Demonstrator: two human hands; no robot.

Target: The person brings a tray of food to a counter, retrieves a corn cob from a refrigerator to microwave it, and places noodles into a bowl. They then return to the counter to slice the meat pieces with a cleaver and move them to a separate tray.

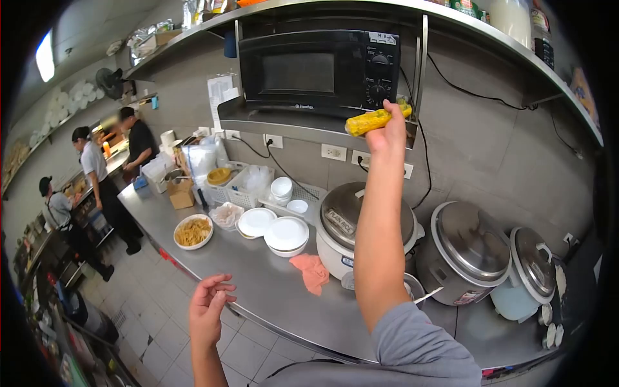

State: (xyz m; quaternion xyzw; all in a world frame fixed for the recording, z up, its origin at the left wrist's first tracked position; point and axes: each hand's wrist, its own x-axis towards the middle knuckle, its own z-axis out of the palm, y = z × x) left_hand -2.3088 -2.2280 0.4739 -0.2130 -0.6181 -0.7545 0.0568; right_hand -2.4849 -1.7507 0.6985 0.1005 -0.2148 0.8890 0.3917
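My right hand [387, 134] is raised, closed round a yellow roll [367, 122] that looks wrapped in clear plastic, with greenish bits at its far end. It is in front of the lower right corner of a black microwave [303, 71], whose door is shut. My left hand [209, 309] hangs in front of the counter edge, its fingers loosely bent and apart, with nothing in it. Nearest to it on the counter is a crumpled pink cloth [312, 272]. Behind my right forearm stands a lidded rice cooker [335, 248] labelled "PLAIN RICE".
Further cookers [467, 245] stand to the right. Left along the steel counter [258, 290] are white lidded bowls [285, 233], a bowl of yellowish food [193, 232] and plastic baskets [242, 193]. A shelf [490, 32] runs overhead. Several people work at the far left.
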